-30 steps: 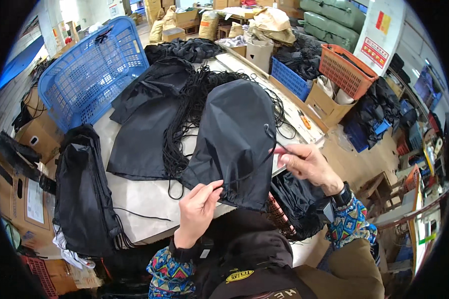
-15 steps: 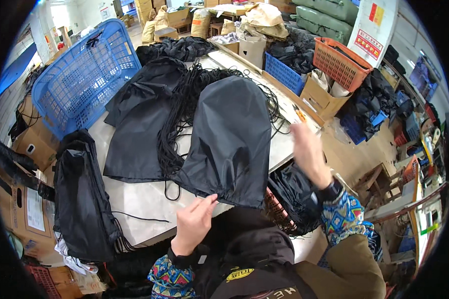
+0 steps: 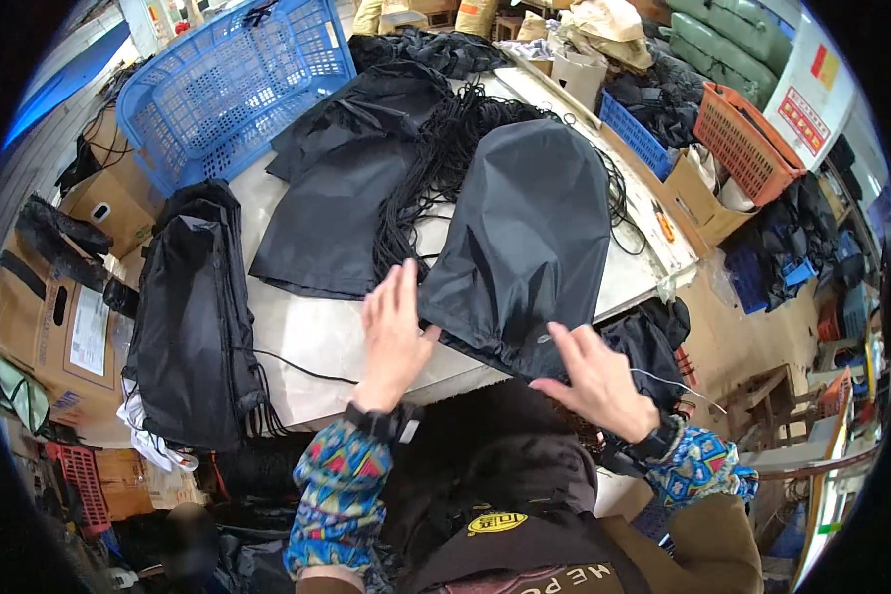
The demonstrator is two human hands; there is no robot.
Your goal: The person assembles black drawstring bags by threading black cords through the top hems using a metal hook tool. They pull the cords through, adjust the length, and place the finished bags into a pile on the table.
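Observation:
A black drawstring bag (image 3: 535, 218) lies flattened on the pale worktable (image 3: 312, 342), its gathered edge toward me. My left hand (image 3: 394, 337) is at the bag's near left corner, fingers stretched out, holding nothing. My right hand (image 3: 601, 384) is by the near right corner, thumb and fingers apart, over or touching the fabric; which, I cannot tell. Left of this bag lies a stack of black bags (image 3: 342, 208), with a tangle of black cords (image 3: 411, 198) between them. Another bundle of black bags (image 3: 193, 317) hangs over the table's left edge.
A large blue basket (image 3: 238, 99) leans at the back left. An orange-handled tool (image 3: 663, 223) lies near the table's right edge. Beyond it stand a cardboard box (image 3: 701, 203) and an orange basket (image 3: 747, 144). More black fabric (image 3: 653, 342) sits to the right, below the tabletop.
My left hand has released its pinch on the bag's near edge and spread its fingers. My right hand has come back from the table's right side to the bag. The view has shifted.

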